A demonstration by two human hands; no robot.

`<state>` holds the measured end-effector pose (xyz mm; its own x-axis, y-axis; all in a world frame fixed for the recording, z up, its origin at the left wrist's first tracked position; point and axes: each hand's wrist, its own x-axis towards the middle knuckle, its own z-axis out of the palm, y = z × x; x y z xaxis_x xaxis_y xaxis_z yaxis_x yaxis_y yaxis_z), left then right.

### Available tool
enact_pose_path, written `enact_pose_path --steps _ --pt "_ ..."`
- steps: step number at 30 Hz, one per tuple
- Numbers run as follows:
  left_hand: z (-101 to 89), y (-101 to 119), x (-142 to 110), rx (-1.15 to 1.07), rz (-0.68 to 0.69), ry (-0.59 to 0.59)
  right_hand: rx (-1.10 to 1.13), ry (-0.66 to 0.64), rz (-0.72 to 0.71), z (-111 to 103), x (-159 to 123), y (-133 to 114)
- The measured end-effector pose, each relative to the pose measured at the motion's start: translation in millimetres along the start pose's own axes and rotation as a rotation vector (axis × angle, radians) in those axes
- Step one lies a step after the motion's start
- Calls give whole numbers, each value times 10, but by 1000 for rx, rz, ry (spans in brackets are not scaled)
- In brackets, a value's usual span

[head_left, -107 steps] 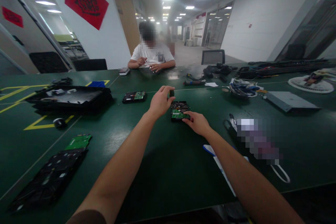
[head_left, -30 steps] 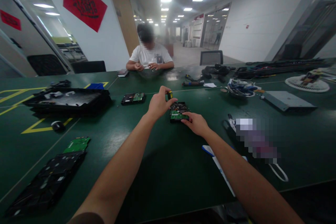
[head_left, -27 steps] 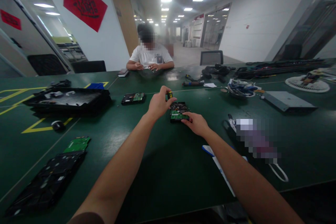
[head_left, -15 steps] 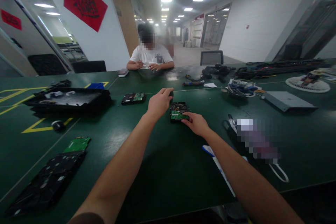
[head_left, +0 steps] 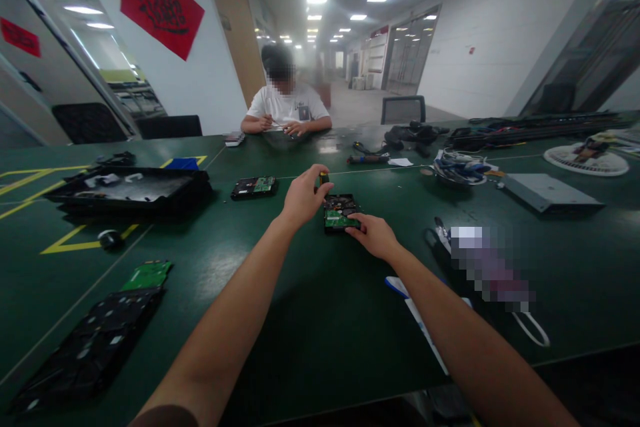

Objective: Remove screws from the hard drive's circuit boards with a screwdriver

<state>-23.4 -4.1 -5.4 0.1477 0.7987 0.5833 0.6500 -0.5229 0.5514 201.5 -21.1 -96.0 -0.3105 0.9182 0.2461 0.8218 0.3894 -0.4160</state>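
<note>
In front of me a hard drive (head_left: pixel 341 219) lies on the green table, its green circuit board facing up. My right hand (head_left: pixel 374 235) grips its near right edge between thumb and fingers. At the drive's far left corner, my left hand (head_left: pixel 305 197) has its fingers and thumb curled round a small black-and-yellow object (head_left: pixel 324 179). Most of that object is hidden by the fingers, so its exact kind does not show. A second hard drive (head_left: pixel 255 187) rests farther left, apart from both hands.
A black tray (head_left: pixel 133 190) sits at left, above a black part (head_left: pixel 90 340) with a green board (head_left: pixel 147 275). On the right are a grey metal box (head_left: pixel 550 192), a cable bundle (head_left: pixel 459 168) and a blurred pouch (head_left: pixel 493 270). Across the table sits a person (head_left: pixel 287 103).
My left hand's fingers and thumb have closed round the small black-and-yellow object, which now shows more clearly. The right hand and the hard drive under it stay where they were.
</note>
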Motion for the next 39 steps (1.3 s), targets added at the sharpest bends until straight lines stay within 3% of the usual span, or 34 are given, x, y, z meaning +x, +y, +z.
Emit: enact_pose_path --steps 6,18,26,34,39 --pt "-30 24 2 154 36 25 2 -1 -15 -4 1 3" --pt "29 -1 -7 24 -29 9 10 12 -2 6 -4 0" --pt "-24 67 -6 191 30 34 13 1 2 3 -6 -1" --pt "8 71 -2 -226 -44 -65 22 -6 2 -12 -8 -5" --pt "22 49 1 -241 -36 -53 21 0 -1 -2 -5 -2"
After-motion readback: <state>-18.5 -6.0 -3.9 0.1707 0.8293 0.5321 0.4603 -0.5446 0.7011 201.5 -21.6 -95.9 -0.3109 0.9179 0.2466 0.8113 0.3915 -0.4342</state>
